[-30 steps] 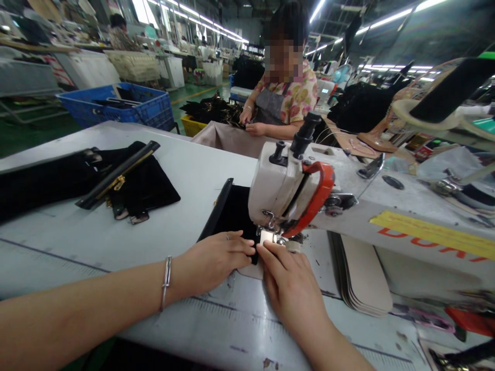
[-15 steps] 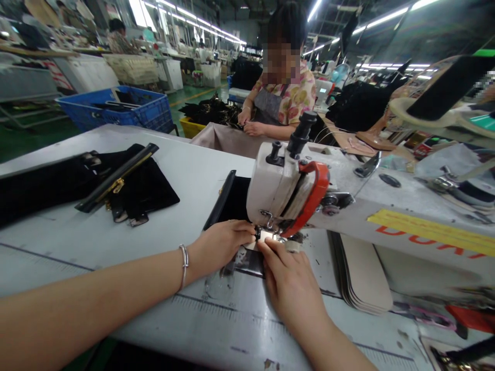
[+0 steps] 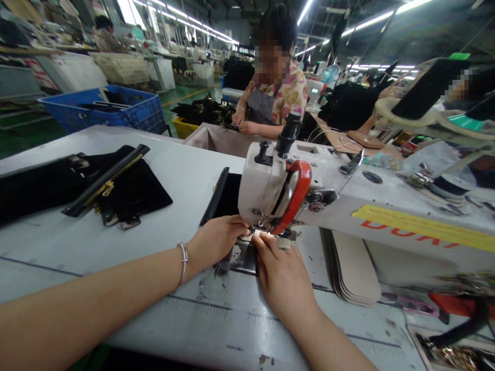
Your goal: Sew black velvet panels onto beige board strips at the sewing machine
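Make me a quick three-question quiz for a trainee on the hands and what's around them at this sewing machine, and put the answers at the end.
1. True or false: the bracelet is on the right wrist.

2. Multiple choice: what is stacked on the table to the right of the right hand?
A) Blue crates
B) Beige panels
C) Yellow bins

3. Short answer: which hand is nearer the black fabric beside the machine?

Key:
1. False; it is on the left wrist.
2. B
3. The left hand.
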Tool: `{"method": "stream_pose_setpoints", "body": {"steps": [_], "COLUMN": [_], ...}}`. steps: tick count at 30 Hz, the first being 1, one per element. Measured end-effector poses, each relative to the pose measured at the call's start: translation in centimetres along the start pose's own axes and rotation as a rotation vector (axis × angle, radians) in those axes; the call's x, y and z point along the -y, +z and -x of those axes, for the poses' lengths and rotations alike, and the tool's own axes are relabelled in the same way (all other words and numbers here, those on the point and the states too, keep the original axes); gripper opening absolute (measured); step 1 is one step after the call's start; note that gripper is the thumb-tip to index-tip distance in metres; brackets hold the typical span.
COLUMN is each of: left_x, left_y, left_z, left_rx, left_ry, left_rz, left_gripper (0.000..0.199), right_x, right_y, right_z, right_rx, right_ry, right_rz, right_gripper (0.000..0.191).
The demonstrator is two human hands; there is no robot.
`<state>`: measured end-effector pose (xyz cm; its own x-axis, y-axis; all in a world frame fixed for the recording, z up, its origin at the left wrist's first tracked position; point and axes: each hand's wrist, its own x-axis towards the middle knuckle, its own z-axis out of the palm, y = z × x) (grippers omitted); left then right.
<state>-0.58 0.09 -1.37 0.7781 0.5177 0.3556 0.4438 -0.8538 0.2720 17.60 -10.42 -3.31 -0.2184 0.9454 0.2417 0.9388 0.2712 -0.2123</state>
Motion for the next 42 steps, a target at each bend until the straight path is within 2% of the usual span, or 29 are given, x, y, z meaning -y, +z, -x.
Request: {"method": "stream_pose_setpoints", "body": {"steps": [10,17,21,27,30,33,36,39,42], "left_x": [0.2,0.2,0.5,1.5,2.8,4.4,5.4,5.5,4.5], "left_y": [0.1,0.1,-0.2,0.2,0.3,-0.9,-3.0,-4.9,-6.4], "left_z": [-0.1,0.4,0.2,-0.4,-0.2,0.4,1.4,2.2,2.9], "left_rx": [0.001,0.051,0.037,0.109,0.098,0.037,0.013,0.069,0.166], "left_ry": [-0.012,0.004,-0.014,0.104,0.055,-0.087,-0.143,-0.118,-0.094], "left_rz": [-0.002,0.027,0.027,-0.138,-0.221,-0.249,-0.256,-0.188,-0.121], "left_gripper": [0.024,0.021,0.023,0.028,0.036,0.031,0.026,0.021,0.027], "right_x": [0.1,0.4,0.4,0.4,0.4,0.4,0.3,-0.1,-0.2], "right_y": [0.1,0.0,0.0,-0.1,-0.1,0.0,0.3,0.5,0.3], "right_z": [0.0,0.5,0.4,0.4,0.5,0.6,0.7,0.7,0.7], "right_rx": [-0.056,-0.053,-0.047,-0.051,-0.060,-0.066,-0.083,-0.110,-0.127], "right_ry": [-0.010,-0.019,-0.008,0.016,0.018,0.016,0.000,-0.021,-0.075], "right_rz": [-0.007,-0.014,-0.025,-0.077,-0.107,-0.114,-0.102,-0.101,-0.161], "right_gripper": [0.048,0.043,0.045,0.044,0.041,0.038,0.036,0.036,0.033]}}
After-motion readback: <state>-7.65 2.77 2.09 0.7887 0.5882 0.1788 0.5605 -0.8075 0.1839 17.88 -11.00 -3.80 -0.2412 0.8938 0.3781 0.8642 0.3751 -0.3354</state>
